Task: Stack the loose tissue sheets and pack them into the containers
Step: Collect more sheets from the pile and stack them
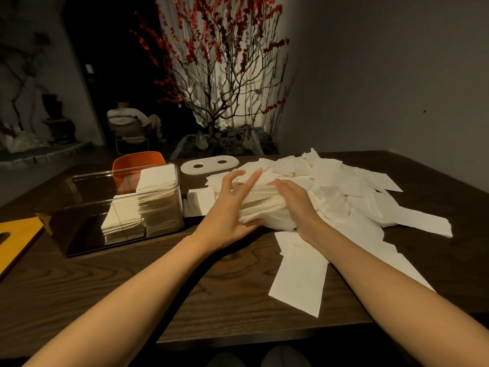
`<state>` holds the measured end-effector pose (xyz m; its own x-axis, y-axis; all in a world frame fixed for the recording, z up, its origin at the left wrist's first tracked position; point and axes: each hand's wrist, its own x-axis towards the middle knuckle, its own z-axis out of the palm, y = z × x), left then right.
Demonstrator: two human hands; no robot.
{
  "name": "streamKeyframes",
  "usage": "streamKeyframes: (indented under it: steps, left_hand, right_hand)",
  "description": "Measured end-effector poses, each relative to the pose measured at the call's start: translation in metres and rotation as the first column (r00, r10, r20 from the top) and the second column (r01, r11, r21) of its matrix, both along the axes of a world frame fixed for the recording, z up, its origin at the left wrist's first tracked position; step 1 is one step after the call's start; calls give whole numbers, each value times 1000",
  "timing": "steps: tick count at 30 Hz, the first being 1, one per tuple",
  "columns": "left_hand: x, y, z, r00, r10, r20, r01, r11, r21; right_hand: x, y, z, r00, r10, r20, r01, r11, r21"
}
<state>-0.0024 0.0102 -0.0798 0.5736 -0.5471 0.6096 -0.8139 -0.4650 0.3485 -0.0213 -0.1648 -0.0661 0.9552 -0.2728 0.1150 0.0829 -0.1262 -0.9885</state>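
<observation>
A dim restaurant: wooden table (238, 300), red-blossom branch display (219, 62), seated person (129, 117).

No legible text, labels, brands, numbers or signs in the head view. Checked the clear container (111, 205) at 9 o'clock, the white two-hole lid (209, 165) at 12 o'clock and the tissue sheets (344, 192) at 2 o'clock: all surfaces plain.
</observation>
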Motion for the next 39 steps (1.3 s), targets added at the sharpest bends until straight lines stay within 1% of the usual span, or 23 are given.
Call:
streamKeyframes:
  steps: [2,3,6,7,9,10,11,13,15,17,18,19,20,22,24,26,27,29,31,34,37,39]
  left_hand:
    - [2,0,-2,1000,13,-8,-12,1000,15]
    - [3,1,-2,999,22,-46,-23,1000,-21]
    - [5,2,-1,975,72,-209,-117,970,-213]
    - [5,1,0,956,70,-285,-142,960,-242]
    - [5,-2,1,892,23,-452,-147,959,-241]
    - [5,-3,2,860,3,-510,-137,965,-226]
    - [6,-5,2,843,-9,-537,-129,967,-219]
    - [9,-6,0,844,-9,-536,-138,962,-234]
    - [11,-7,-1,852,-6,-524,-162,948,-273]
    - [9,-7,-1,851,-32,-524,-168,929,-329]
    - [8,-6,0,849,-48,-526,-172,916,-362]
    - [6,-6,0,848,-57,-526,-182,902,-392]
    - [4,-6,0,849,-58,-525,-195,889,-414]
    - [2,-5,-1,856,-60,-513,-208,869,-449]
    - [0,-3,-3,845,-77,-530,-203,870,-450]
    - [-4,0,-3,813,-96,-574,-191,887,-420]
    - [-5,1,-3,799,-100,-593,-190,893,-407]
    - [-7,5,-2,790,-99,-606,-209,885,-416]
    - [-9,7,-2,783,-110,-613,-221,871,-439]
    - [-14,5,-3,766,-173,-619,-138,897,-421]
    - [-15,-1,-8,823,-157,-545,-53,935,-351]
    - [-15,1,-10,898,-117,-425,-19,953,-303]
  right_hand:
    - [-1,2,2,998,48,-36,-47,999,11]
    - [-1,3,3,997,64,-36,-62,997,38]
    - [0,0,5,995,102,-16,-99,983,152]
    - [0,-2,5,992,128,-18,-123,979,163]
    - [-1,-7,4,975,223,-21,-218,967,129]
    - [-1,-11,4,958,284,-23,-280,954,109]
    - [-2,-14,4,937,347,-28,-343,935,89]
    - [-3,-20,5,894,448,-32,-447,894,28]
    - [-3,-24,5,879,473,-50,-476,872,-114]
    - [-3,-21,5,902,429,-48,-422,854,-304]
    - [-3,-18,4,918,396,-15,-371,847,-381]
    - [-4,-16,3,929,369,30,-325,852,-410]
    - [-4,-14,3,934,351,63,-300,870,-392]
    - [-4,-12,4,937,341,78,-309,911,-274]
    - [-5,-16,4,921,389,36,-379,912,-155]
    - [-5,-18,4,896,441,-46,-443,888,-123]
    - [-6,-17,3,893,443,-82,-450,886,-113]
    - [-4,-12,1,917,389,-92,-394,918,-43]
    - [-1,-8,0,952,298,-77,-294,954,55]
    - [0,1,-1,978,198,-62,-186,969,165]
    - [-5,8,0,994,110,11,-111,985,132]
    - [-6,10,0,997,57,61,-63,992,105]
